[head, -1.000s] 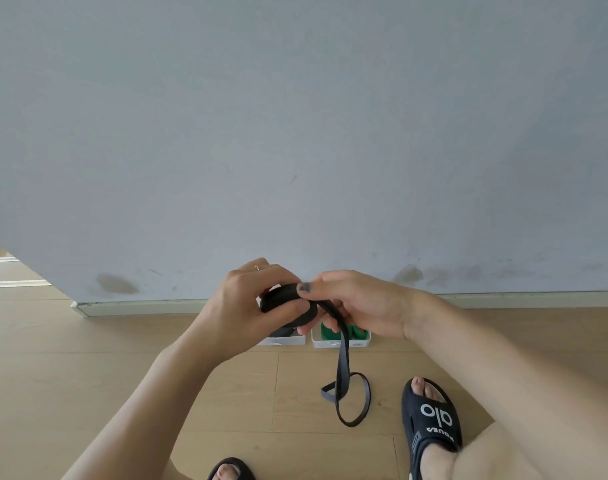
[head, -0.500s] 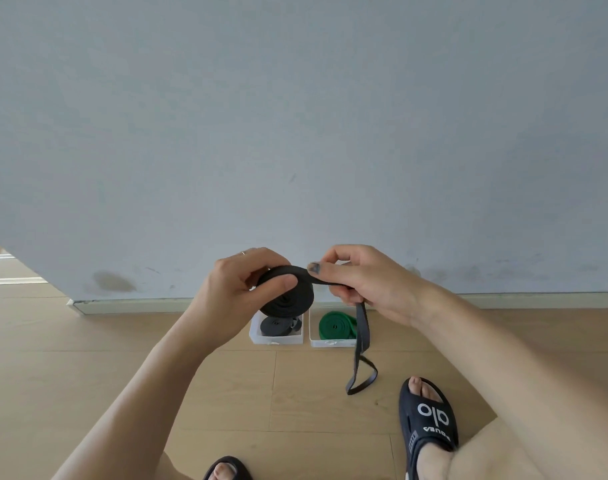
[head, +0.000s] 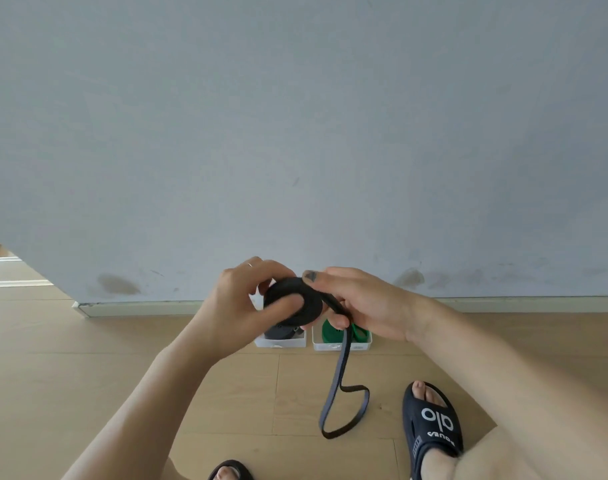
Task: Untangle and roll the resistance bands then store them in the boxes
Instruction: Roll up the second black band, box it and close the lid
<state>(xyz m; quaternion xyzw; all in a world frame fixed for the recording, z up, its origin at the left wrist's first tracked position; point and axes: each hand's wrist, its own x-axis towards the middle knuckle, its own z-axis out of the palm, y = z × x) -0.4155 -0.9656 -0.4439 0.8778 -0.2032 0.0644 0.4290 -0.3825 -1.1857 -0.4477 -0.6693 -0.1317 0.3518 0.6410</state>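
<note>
Mid-roll on the black band [head: 293, 301]: coil pinched flat in the left hand [head: 242, 306] grip, tail fed through the clenched right hand [head: 361, 304], a short loop dangling above the floor [head: 88, 358], in front of the two white boxes [head: 340, 346]. Behind the coil, one green roll [head: 330, 332] and one dark roll [head: 280, 332] already boxed. Left to do, by the look of it: wind in the last loop, then drop the coil into a box.
</note>
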